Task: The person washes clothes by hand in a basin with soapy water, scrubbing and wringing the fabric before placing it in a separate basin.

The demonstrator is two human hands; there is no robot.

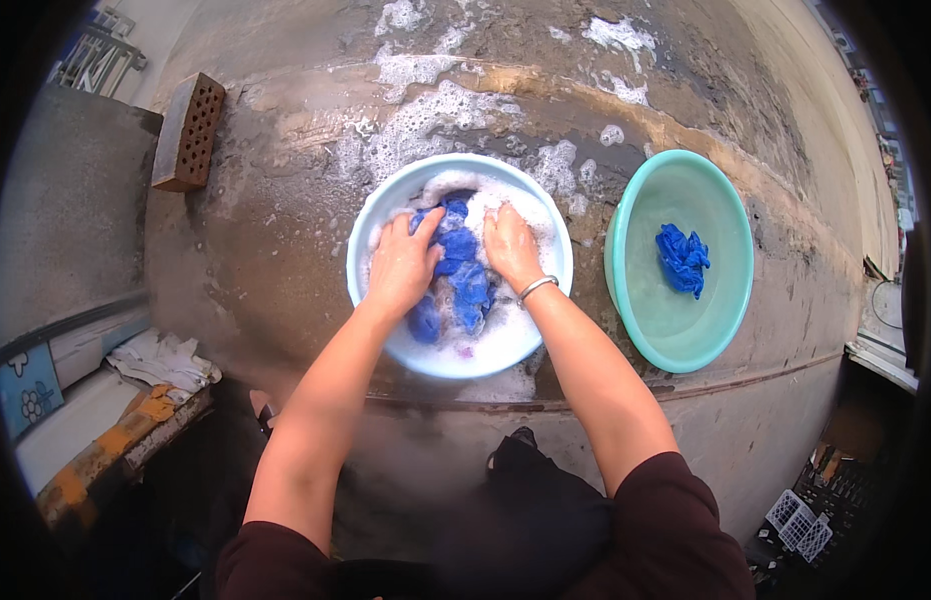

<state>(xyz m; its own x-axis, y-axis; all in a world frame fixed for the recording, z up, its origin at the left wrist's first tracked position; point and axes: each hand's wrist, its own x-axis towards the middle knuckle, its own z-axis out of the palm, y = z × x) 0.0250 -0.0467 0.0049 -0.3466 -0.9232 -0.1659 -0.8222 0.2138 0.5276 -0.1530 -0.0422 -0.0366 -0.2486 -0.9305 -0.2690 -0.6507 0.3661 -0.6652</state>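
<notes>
Blue cloth [465, 285] amid suds [525, 205] in pale basin [455, 370], centre frame. Looks mid-wash, unrinsed. Left hand [403, 262] on cloth, right hand [512, 246] in suds; can't tell either grip. Second blue cloth [682, 260] at right in green basin [667, 335], apparently suds-free.

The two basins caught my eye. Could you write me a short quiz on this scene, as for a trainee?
1. True or false: the silvery bracelet is on the right arm.
2. Which lies in the green basin? A: a brush; B: a crumpled blue cloth; C: a yellow sponge.
3. Fill the gap: the left hand and right hand are both in the pale blue basin, among white ____.

Key: 1. True. 2. B. 3. Suds.
</notes>
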